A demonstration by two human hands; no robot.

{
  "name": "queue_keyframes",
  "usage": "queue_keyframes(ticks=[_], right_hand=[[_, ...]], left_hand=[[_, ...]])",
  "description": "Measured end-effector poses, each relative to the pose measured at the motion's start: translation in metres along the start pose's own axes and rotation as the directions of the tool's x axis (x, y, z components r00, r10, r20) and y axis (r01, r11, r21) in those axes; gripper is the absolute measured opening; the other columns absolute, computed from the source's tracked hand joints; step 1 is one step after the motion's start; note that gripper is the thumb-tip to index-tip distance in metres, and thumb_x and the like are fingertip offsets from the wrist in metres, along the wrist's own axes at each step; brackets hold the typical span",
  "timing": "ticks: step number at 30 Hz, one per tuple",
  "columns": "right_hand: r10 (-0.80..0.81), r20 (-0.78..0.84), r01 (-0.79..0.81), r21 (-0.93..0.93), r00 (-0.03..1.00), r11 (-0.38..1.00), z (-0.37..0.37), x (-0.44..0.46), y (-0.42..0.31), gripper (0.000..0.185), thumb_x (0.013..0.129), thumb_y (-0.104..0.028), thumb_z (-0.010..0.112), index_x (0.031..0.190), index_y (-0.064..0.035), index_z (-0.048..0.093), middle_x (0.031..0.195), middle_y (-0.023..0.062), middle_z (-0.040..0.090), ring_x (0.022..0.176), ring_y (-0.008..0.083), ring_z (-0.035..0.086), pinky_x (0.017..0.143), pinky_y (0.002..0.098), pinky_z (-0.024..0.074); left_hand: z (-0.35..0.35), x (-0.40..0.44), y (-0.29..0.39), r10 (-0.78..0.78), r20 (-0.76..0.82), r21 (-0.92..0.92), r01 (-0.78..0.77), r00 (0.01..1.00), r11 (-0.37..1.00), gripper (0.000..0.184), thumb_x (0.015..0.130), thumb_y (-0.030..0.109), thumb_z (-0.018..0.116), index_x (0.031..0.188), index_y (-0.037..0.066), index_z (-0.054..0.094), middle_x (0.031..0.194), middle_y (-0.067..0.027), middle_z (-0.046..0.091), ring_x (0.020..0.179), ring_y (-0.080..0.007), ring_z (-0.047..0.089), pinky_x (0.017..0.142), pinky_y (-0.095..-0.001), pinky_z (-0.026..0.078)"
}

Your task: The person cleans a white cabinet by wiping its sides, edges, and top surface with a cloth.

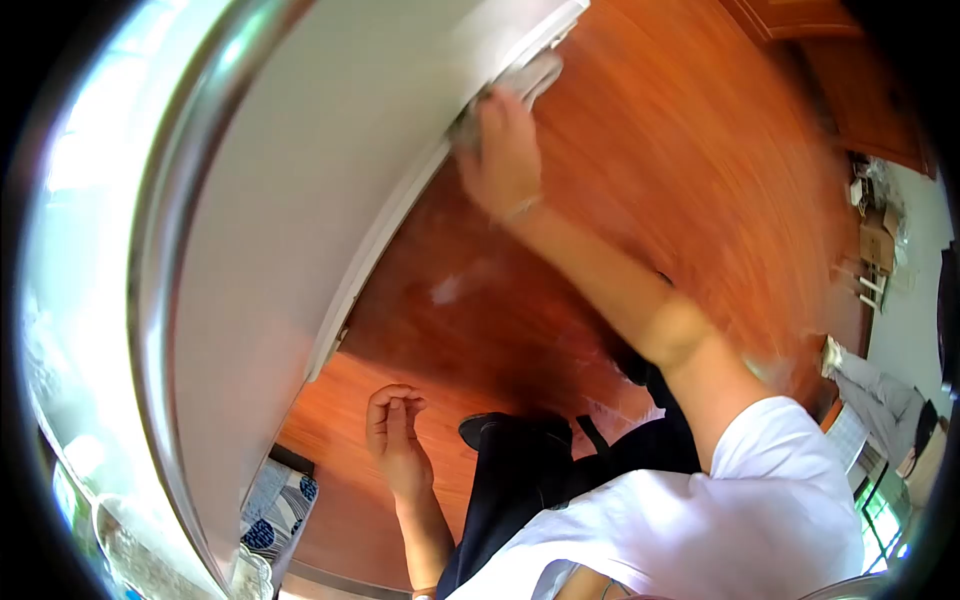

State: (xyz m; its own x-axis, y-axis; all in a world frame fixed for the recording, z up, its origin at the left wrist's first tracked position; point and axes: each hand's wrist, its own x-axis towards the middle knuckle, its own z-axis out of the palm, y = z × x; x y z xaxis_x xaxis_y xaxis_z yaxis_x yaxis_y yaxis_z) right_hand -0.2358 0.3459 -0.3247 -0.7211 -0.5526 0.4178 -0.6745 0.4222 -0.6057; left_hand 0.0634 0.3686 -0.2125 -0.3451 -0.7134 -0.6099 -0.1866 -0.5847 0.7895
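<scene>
My right hand, somewhat blurred, is closed on a crumpled greyish cloth. It presses the cloth against the white lower edge strip of a large pale panel. Part of the cloth hangs out past my fingers, away from the panel. My left hand hovers below the near end of that strip, apart from it. Its fingers are loosely curled, with a gap to the thumb and nothing visible between them.
A shiny metal rail borders the panel's other side. Reddish wood flooring lies beneath, with a pale patch on it. Patterned fabric sits at lower left. A cardboard box and grey cloth are at far right.
</scene>
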Motion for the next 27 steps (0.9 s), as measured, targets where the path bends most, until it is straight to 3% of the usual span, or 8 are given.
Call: queue_keyframes(ticks=[2,4,7,10,14,19,21,27], right_hand=[[-0.025,0.272,0.001,0.086,0.962,0.996,-0.006,-0.034,-0.036,0.031,0.075,-0.012,0.065,0.104,-0.0037,0.056,0.121,0.0199,0.049,0.109,0.0402,0.048,0.089,0.0438,0.0456],[-0.295,0.464,0.208,0.230,0.835,0.951,-0.006,-0.066,-0.063,0.027,0.074,-0.010,0.063,0.100,-0.0066,0.058,0.118,0.0145,0.051,0.109,0.0350,0.051,0.087,0.0416,0.0481],[-0.405,0.593,0.122,0.459,0.696,0.880,-0.004,-0.070,-0.066,0.022,0.078,-0.007,0.059,0.100,-0.0087,0.059,0.119,0.0094,0.051,0.109,0.0294,0.053,0.086,0.0386,0.0501],[-0.505,0.579,0.316,0.400,0.641,0.860,-0.018,-0.035,-0.027,0.025,0.080,-0.007,0.056,0.103,-0.0114,0.060,0.123,0.0063,0.052,0.110,0.0256,0.056,0.085,0.0361,0.0517],[-0.454,0.436,0.393,0.226,0.777,0.891,-0.036,0.036,0.056,0.040,0.070,-0.004,0.064,0.109,-0.0145,0.064,0.124,0.0086,0.054,0.110,0.0280,0.056,0.085,0.0373,0.0521],[-0.104,0.106,0.105,-0.004,0.989,0.994,-0.030,0.065,0.078,0.034,0.073,-0.002,0.062,0.105,-0.0129,0.063,0.117,0.0112,0.056,0.103,0.0317,0.057,0.083,0.0387,0.0513],[-0.202,-0.005,0.202,-0.033,0.979,0.979,-0.012,0.046,0.071,0.038,0.073,-0.004,0.064,0.109,-0.0134,0.060,0.119,0.0113,0.054,0.105,0.0329,0.056,0.083,0.0399,0.0511],[-0.210,0.489,0.080,0.273,0.846,0.959,-0.035,-0.001,0.014,0.042,0.077,-0.014,0.068,0.116,-0.0061,0.056,0.129,0.0140,0.046,0.112,0.0337,0.051,0.089,0.0400,0.0477]], left_hand=[[0.006,-0.004,0.000,-0.016,-0.015,-0.018,0.015,1.000,1.000,0.015,0.097,0.007,0.044,0.100,0.002,0.058,0.096,-0.0059,0.059,0.090,-0.0134,0.055,0.083,-0.0269,0.045],[0.016,-0.002,0.001,-0.026,0.051,-0.019,0.027,0.998,0.999,0.015,0.097,0.006,0.044,0.100,0.002,0.058,0.096,-0.0057,0.059,0.089,-0.0133,0.056,0.083,-0.0267,0.045],[0.023,-0.002,0.003,0.009,0.115,0.055,-0.015,0.993,0.998,0.015,0.097,0.005,0.044,0.099,0.001,0.058,0.095,-0.0058,0.060,0.088,-0.0134,0.056,0.083,-0.0266,0.045],[0.020,-0.008,0.004,0.076,0.155,0.103,-0.093,0.985,0.990,0.015,0.097,0.005,0.043,0.098,0.001,0.058,0.095,-0.0060,0.060,0.088,-0.0136,0.056,0.083,-0.0268,0.045],[0.003,-0.013,-0.007,0.027,0.052,0.069,-0.031,0.998,0.997,0.016,0.097,0.005,0.043,0.098,0.001,0.058,0.095,-0.0061,0.060,0.088,-0.0136,0.056,0.083,-0.0270,0.045],[0.000,-0.016,-0.010,-0.025,-0.002,0.009,0.025,1.000,1.000,0.016,0.097,0.006,0.044,0.099,0.001,0.059,0.094,-0.0058,0.060,0.090,-0.0134,0.055,0.082,-0.0271,0.045],[0.008,-0.016,-0.008,-0.028,0.040,0.009,0.028,0.999,1.000,0.016,0.097,0.006,0.044,0.100,0.001,0.059,0.094,-0.0058,0.060,0.090,-0.0133,0.056,0.083,-0.0273,0.045],[0.031,-0.010,0.004,0.013,0.161,0.008,-0.015,0.987,1.000,0.016,0.098,0.007,0.045,0.101,0.001,0.060,0.095,-0.0064,0.060,0.092,-0.0139,0.057,0.084,-0.0279,0.046]])
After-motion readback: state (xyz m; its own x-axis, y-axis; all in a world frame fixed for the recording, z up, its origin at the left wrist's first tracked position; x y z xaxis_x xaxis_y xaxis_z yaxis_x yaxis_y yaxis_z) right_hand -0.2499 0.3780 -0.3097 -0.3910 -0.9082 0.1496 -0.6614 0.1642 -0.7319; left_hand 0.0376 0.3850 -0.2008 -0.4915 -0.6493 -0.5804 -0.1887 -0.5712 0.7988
